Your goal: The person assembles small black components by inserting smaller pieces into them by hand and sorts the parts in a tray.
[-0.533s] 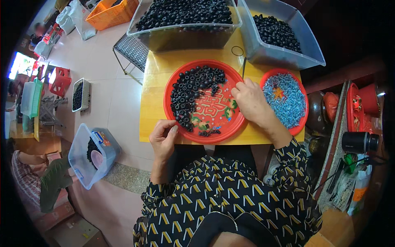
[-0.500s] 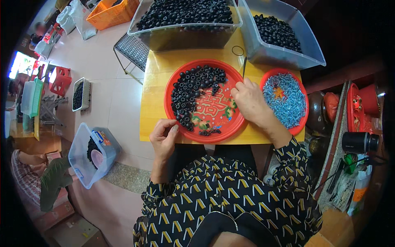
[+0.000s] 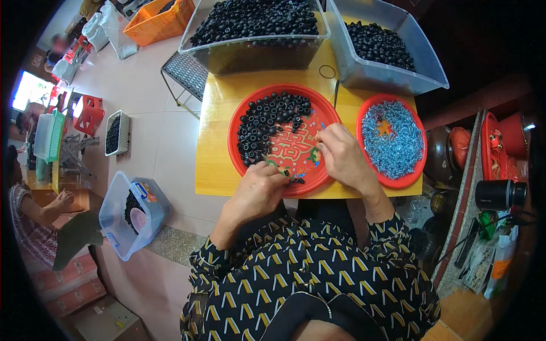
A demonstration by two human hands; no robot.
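Note:
A round red tray (image 3: 234, 132) with a printed gold pattern lies on the yellow table before me. Black ring-like beads (image 3: 264, 128) cover its left and far part, and a few small black pieces (image 3: 297, 180) lie at its near edge. My left hand (image 3: 257, 186) is over the tray's near-left rim, fingers pinched together beside the beads. Above the right rim, my right hand (image 3: 346, 160) has thumb and forefinger pressed together. What either pinch holds is too small or hidden to see. Right of that hand is a red plate (image 3: 362, 122) of small blue beads (image 3: 392, 142).
Two clear plastic bins, one large (image 3: 256, 54) and one to its right (image 3: 392, 74), hold black beads at the table's far side. A black ring (image 3: 327, 71) and a thin dark stick (image 3: 336, 94) lie near them. Another person (image 3: 37, 213) sits at far left.
My left hand has moved right and inward over the tray's near rim, its fingers now pinched. My right hand has shifted slightly down, away from the dark stick.

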